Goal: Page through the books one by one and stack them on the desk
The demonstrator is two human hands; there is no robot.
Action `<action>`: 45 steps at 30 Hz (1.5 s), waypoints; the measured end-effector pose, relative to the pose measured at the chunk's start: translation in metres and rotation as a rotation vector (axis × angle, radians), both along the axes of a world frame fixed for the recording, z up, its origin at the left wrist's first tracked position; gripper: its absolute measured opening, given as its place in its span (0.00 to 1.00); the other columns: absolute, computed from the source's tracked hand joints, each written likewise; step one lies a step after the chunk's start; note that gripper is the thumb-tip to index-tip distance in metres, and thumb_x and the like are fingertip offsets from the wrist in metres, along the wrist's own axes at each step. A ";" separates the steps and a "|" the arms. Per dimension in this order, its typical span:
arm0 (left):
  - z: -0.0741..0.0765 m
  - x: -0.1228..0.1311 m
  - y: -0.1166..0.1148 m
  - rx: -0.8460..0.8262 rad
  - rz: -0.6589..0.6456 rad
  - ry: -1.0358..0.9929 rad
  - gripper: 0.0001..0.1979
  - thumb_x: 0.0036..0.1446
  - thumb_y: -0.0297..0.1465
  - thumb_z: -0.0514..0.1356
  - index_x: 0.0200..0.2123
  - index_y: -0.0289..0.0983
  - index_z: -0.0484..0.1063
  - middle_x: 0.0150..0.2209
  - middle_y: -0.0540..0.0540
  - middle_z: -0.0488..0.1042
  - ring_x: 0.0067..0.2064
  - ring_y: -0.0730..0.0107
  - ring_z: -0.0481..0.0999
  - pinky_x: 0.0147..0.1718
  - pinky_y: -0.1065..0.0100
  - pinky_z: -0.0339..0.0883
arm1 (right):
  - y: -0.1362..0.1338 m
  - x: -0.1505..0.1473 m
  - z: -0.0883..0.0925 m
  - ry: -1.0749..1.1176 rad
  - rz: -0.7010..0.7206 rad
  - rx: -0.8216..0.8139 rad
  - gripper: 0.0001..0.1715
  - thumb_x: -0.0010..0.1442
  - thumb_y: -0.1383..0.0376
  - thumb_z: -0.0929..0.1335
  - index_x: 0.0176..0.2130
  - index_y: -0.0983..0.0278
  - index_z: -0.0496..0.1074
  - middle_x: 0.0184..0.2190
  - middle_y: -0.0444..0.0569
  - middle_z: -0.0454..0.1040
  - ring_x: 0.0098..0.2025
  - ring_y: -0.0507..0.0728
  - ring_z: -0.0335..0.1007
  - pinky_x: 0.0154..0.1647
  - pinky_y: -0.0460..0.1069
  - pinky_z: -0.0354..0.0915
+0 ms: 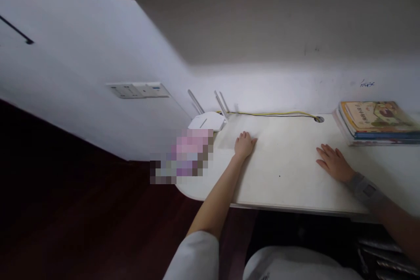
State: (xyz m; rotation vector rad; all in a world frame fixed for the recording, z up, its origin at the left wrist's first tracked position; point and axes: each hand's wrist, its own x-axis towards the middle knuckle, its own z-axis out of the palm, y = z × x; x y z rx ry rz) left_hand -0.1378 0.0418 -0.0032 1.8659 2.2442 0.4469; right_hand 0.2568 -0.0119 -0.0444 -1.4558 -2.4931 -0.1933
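Observation:
My left hand lies palm down on the white desk. Its thumb sticks out to the right and the fingers point toward the wall, with nothing visible in them. Beside it, on the left, is a faint greyish patch on the desk; I cannot tell if it is a shadow or a thin sheet. Further right, my right hand rests on the desktop with its fingers spread, holding nothing. A grey band with a watch-like face is around that wrist. The nearest thing to this hand is a stack of books.
A white router with raised antennas stands in the back left corner. Before it is a pinkish, pixelated object. Yellow and black cables run along the wall to a desk hole. A socket panel is on the left wall.

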 end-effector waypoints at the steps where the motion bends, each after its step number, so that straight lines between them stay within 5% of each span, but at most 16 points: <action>1: -0.001 0.001 -0.001 0.000 0.001 0.003 0.21 0.62 0.36 0.52 0.54 0.30 0.64 0.63 0.30 0.59 0.65 0.49 0.56 0.60 0.51 0.51 | -0.001 -0.001 0.001 -0.011 -0.007 0.006 0.28 0.67 0.56 0.55 0.59 0.65 0.64 0.62 0.62 0.62 0.64 0.67 0.57 0.58 0.67 0.56; 5: 0.010 0.004 -0.005 0.006 0.008 -0.055 0.14 0.64 0.32 0.48 0.46 0.33 0.68 0.56 0.32 0.67 0.61 0.53 0.63 0.57 0.53 0.57 | -0.001 0.002 0.000 -0.024 -0.024 0.007 0.29 0.67 0.55 0.54 0.61 0.64 0.63 0.63 0.60 0.61 0.64 0.66 0.56 0.59 0.66 0.55; 10: 0.042 0.013 -0.019 0.102 -0.007 -0.274 0.17 0.66 0.33 0.44 0.45 0.31 0.69 0.52 0.32 0.70 0.57 0.56 0.68 0.55 0.59 0.60 | 0.000 0.002 0.000 -0.004 -0.039 -0.011 0.29 0.66 0.56 0.55 0.62 0.63 0.61 0.63 0.61 0.61 0.64 0.68 0.56 0.59 0.67 0.55; 15: 0.076 0.081 -0.053 0.215 -0.149 -0.592 0.26 0.68 0.42 0.39 0.55 0.35 0.67 0.55 0.39 0.72 0.57 0.60 0.70 0.54 0.60 0.63 | -0.022 -0.047 0.027 0.285 0.052 -0.006 0.48 0.62 0.53 0.63 0.69 0.67 0.37 0.64 0.67 0.56 0.65 0.68 0.54 0.59 0.65 0.58; 16: 0.082 0.099 -0.063 0.219 -0.192 -0.705 0.27 0.68 0.43 0.38 0.57 0.38 0.65 0.56 0.41 0.72 0.56 0.62 0.71 0.52 0.60 0.66 | -0.029 -0.061 0.036 0.373 0.054 0.036 0.53 0.60 0.52 0.65 0.69 0.67 0.32 0.66 0.67 0.52 0.66 0.68 0.50 0.60 0.65 0.57; 18: 0.095 0.132 -0.087 0.177 -0.240 -1.399 0.27 0.65 0.47 0.45 0.57 0.39 0.65 0.58 0.39 0.69 0.58 0.57 0.69 0.53 0.55 0.66 | -0.045 -0.084 0.054 0.516 0.032 0.146 0.59 0.59 0.53 0.67 0.68 0.65 0.25 0.68 0.65 0.45 0.69 0.68 0.44 0.63 0.67 0.53; 21: 0.106 0.157 -0.119 -0.024 -0.301 -1.918 0.24 0.63 0.47 0.50 0.57 0.42 0.67 0.57 0.42 0.70 0.60 0.55 0.67 0.55 0.51 0.65 | -0.065 -0.092 0.079 0.584 -0.045 0.274 0.51 0.62 0.59 0.64 0.69 0.63 0.26 0.69 0.63 0.42 0.69 0.69 0.41 0.63 0.70 0.50; 25: 0.089 0.148 -0.139 -0.141 -0.202 -2.093 0.20 0.66 0.43 0.47 0.55 0.44 0.68 0.57 0.46 0.71 0.62 0.59 0.64 0.57 0.53 0.64 | -0.086 -0.062 0.100 0.357 -0.057 0.265 0.39 0.63 0.70 0.59 0.69 0.53 0.44 0.69 0.50 0.47 0.70 0.68 0.40 0.65 0.71 0.45; 30: 0.029 0.128 -0.156 -0.249 0.065 -2.203 0.17 0.66 0.38 0.49 0.50 0.39 0.71 0.56 0.42 0.72 0.61 0.64 0.66 0.60 0.58 0.60 | -0.112 -0.035 0.084 0.030 0.088 0.107 0.34 0.61 0.75 0.59 0.63 0.53 0.60 0.68 0.49 0.51 0.69 0.65 0.43 0.66 0.68 0.45; 34: 0.000 0.106 -0.178 -0.253 0.143 -2.178 0.16 0.62 0.42 0.53 0.46 0.41 0.72 0.52 0.43 0.75 0.60 0.60 0.68 0.61 0.58 0.60 | -0.123 -0.033 0.045 -0.054 0.093 -0.007 0.28 0.63 0.71 0.59 0.61 0.58 0.64 0.65 0.55 0.57 0.67 0.66 0.50 0.63 0.68 0.50; 38: 0.003 0.052 -0.179 0.099 0.249 -1.899 0.20 0.60 0.48 0.53 0.50 0.44 0.68 0.55 0.44 0.72 0.62 0.58 0.65 0.61 0.53 0.60 | -0.124 -0.028 0.027 -0.026 0.104 -0.096 0.31 0.64 0.53 0.62 0.63 0.59 0.60 0.66 0.58 0.56 0.66 0.70 0.50 0.59 0.69 0.55; 42: 0.029 -0.022 -0.152 0.535 0.248 -0.968 0.24 0.60 0.45 0.53 0.57 0.43 0.62 0.63 0.41 0.61 0.65 0.56 0.58 0.62 0.51 0.54 | -0.120 -0.036 0.036 0.030 0.132 -0.062 0.33 0.64 0.49 0.60 0.63 0.61 0.60 0.67 0.60 0.53 0.68 0.70 0.46 0.60 0.70 0.51; 45: 0.048 -0.071 -0.125 0.446 0.269 -0.150 0.27 0.59 0.41 0.55 0.58 0.36 0.62 0.66 0.34 0.55 0.69 0.46 0.45 0.63 0.44 0.44 | -0.118 -0.053 0.041 0.062 0.191 -0.041 0.33 0.65 0.49 0.59 0.64 0.60 0.59 0.67 0.58 0.51 0.68 0.69 0.46 0.62 0.70 0.49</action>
